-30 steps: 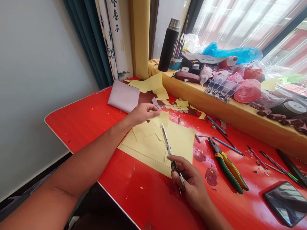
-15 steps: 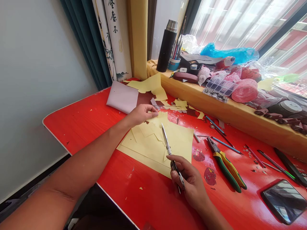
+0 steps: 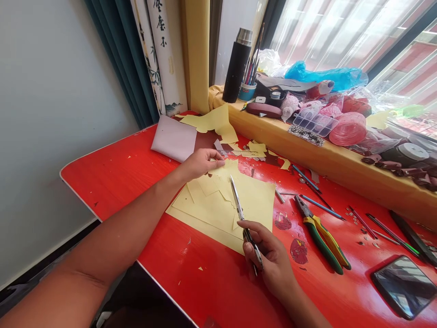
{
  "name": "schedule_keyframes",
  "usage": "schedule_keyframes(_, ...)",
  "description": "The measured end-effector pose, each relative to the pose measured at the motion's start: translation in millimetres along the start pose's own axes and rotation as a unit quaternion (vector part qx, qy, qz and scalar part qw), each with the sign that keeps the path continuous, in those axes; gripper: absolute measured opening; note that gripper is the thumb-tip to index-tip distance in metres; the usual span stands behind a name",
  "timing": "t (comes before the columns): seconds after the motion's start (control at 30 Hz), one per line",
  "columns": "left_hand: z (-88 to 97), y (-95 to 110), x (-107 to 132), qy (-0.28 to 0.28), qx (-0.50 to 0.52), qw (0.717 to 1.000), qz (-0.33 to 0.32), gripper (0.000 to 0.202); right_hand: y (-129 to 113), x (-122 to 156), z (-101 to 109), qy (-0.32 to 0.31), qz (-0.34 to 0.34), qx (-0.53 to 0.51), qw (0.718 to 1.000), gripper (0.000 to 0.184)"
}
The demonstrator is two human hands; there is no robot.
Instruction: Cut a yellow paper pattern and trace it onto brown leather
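Red table [image 3: 119, 159] close in. My right hand [image 3: 269, 259] is wrapped tight round the scissors [image 3: 239, 207], blades together over the yellow paper [image 3: 211, 209] mid-table. Left hand [image 3: 201, 161] curls onto the paper's far edge; pinching or pressing, can't tell. Pliers [image 3: 322, 234] to the right, flask [image 3: 237, 66] on the window ledge [image 3: 307, 150]. Nothing has shifted since half a second ago.
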State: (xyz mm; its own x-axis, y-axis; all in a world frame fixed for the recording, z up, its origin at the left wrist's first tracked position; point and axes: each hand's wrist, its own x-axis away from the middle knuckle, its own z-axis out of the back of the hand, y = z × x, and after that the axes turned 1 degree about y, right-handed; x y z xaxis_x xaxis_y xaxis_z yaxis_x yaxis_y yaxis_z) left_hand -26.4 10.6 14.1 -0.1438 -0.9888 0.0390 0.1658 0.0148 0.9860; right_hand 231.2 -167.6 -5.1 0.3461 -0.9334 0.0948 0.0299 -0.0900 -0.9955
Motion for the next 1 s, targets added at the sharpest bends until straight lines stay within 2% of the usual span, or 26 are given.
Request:
schedule_keyframes(0.27, 0.7, -2.1, -0.8, -0.002, -0.001, 1.0, -0.003, 0.022, -1.0, 0.4, -0.5, 0.01, -0.007, 0.014, 1.0, 0.045)
schedule_keyframes(1.0, 2.2, -5.2, -1.3, 0.0, -0.004, 1.0, -0.013, 0.025, -1.2, -0.8, -2.1, 0.017, -0.01, 0.017, 1.0, 0.04)
